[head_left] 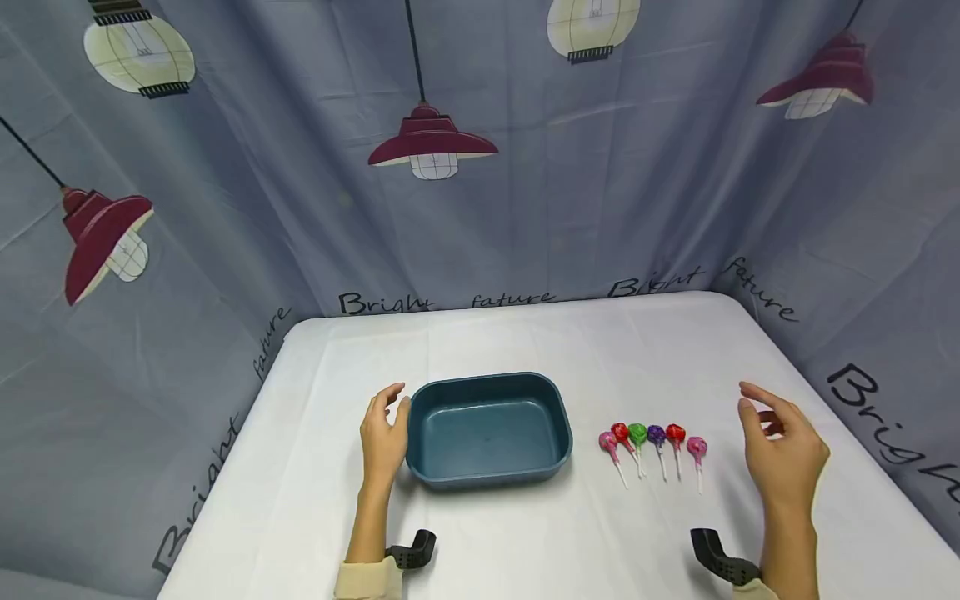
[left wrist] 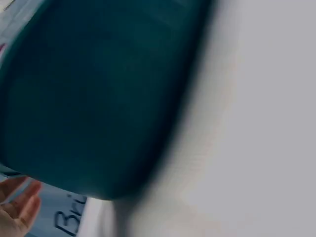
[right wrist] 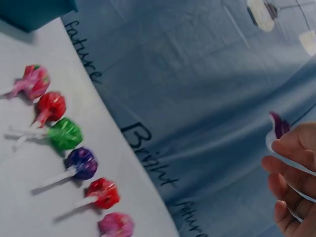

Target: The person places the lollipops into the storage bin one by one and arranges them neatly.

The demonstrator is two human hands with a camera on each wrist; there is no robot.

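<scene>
A dark teal tray (head_left: 487, 475) (left wrist: 98, 98) sits empty on the white table. My left hand (head_left: 393, 400) (left wrist: 17, 207) is at its left rim, fingers relaxed, holding nothing. Right of the tray, several wrapped lollipops (head_left: 652, 437) (right wrist: 74, 148) lie in a row: pink, red, green, purple, red, pink. My right hand (head_left: 753, 408) (right wrist: 276, 163) hovers to the right of the row, above the table. Its curled fingers hold a purple lollipop (right wrist: 279, 126) by its white stick.
The white tablecloth (head_left: 525, 542) is bounded by a blue-grey printed curtain (head_left: 480, 208) at the back and on both sides. Black wrist mounts (head_left: 412, 550) show near the front edge.
</scene>
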